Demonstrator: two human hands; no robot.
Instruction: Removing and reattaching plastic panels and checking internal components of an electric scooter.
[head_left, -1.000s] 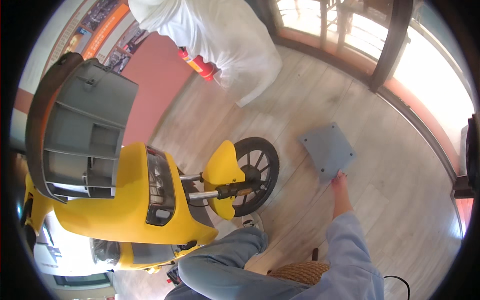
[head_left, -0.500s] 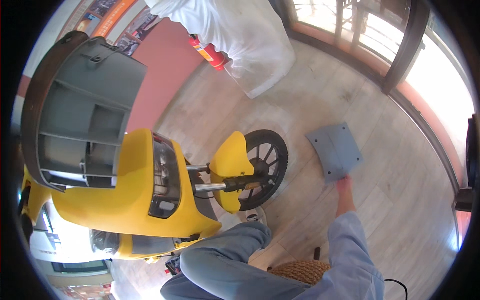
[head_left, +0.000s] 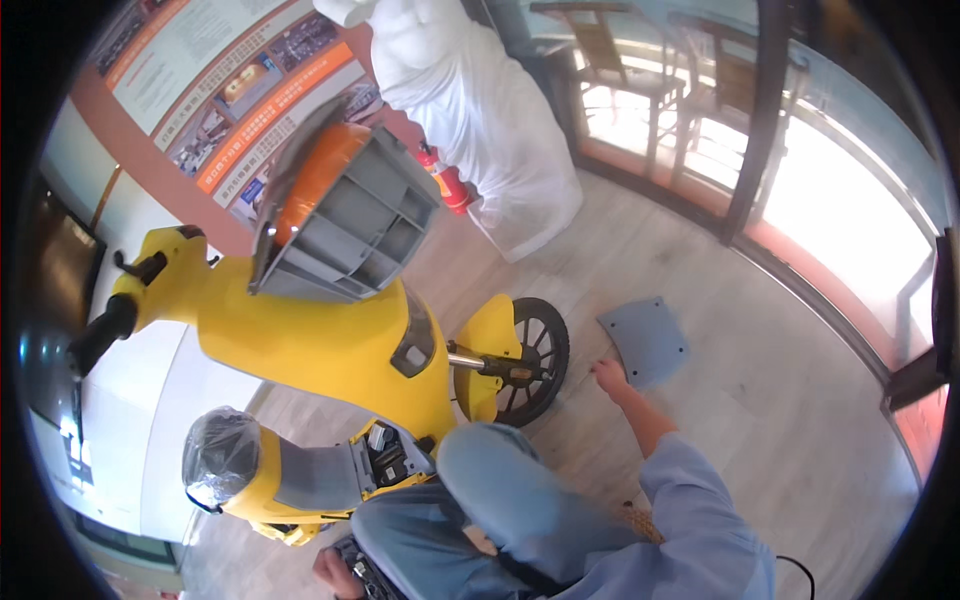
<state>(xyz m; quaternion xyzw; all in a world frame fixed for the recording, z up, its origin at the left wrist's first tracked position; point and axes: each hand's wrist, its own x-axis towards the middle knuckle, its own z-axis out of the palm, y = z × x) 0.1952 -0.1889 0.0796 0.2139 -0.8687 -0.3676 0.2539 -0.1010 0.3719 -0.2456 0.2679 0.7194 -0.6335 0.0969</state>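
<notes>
My right hand [head_left: 611, 378] is closed just left of the blue-grey panel [head_left: 642, 340] on the floor, apart from it; anything in its fingers is too small to make out. At the bottom, my left hand [head_left: 337, 572] has curled fingers at a black tool case [head_left: 366, 570]; what it grips is hidden. Before my knees stands a yellow scooter [head_left: 310, 345] with a grey front basket [head_left: 350, 230], a black front wheel [head_left: 532, 385], plastic-wrapped seat part [head_left: 222, 450] and an uncovered compartment [head_left: 390, 462] in its footboard.
A white-draped figure [head_left: 500, 140] stands beside a red fire extinguisher [head_left: 448, 185] at the back, near a wall display [head_left: 230, 100]. Glass doors [head_left: 660, 120] with chairs behind run along the right. A woven stool [head_left: 638, 522] is partly under me.
My right hand has left the panel, moving left, and the panel now lies alone. My left hand has appeared at the bottom. The view has swung, showing more of the scooter and wall.
</notes>
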